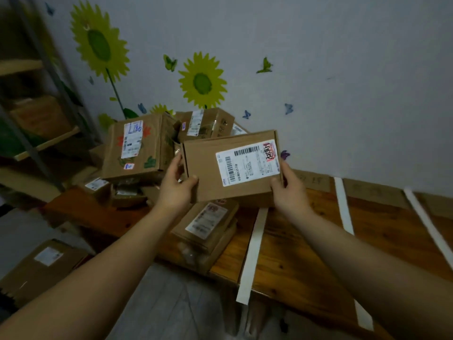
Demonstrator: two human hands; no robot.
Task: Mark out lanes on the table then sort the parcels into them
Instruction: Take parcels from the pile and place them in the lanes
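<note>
At the far left, a grey metal shelf rack with pale boards, loaded with blurred brown boxes. Below it, on the floor, a brown cardboard floor box with a small white label.

Further right, on the left end of the brown wooden table, a pile of cardboard parcels. On top of it, tilted, a large brown carton with orange flower print and blue writing on its white label.

Next, the left hand: thumb on the front face, fingers curled round the left edge of a flat brown cardboard parcel with a white barcode label. Parcel held up in the air above the table, label toward the camera, slightly tilted, in front of the pile. Under it, a low stack of flat labelled parcels at the near table edge.

At the parcel's lower right corner, the right hand, gripping in the same way, thumb in front.

To the right, across the table and well apart: first white tape strip, second white tape strip, third white tape strip. Behind, a grey wall with yellow sunflower stickers.
</note>
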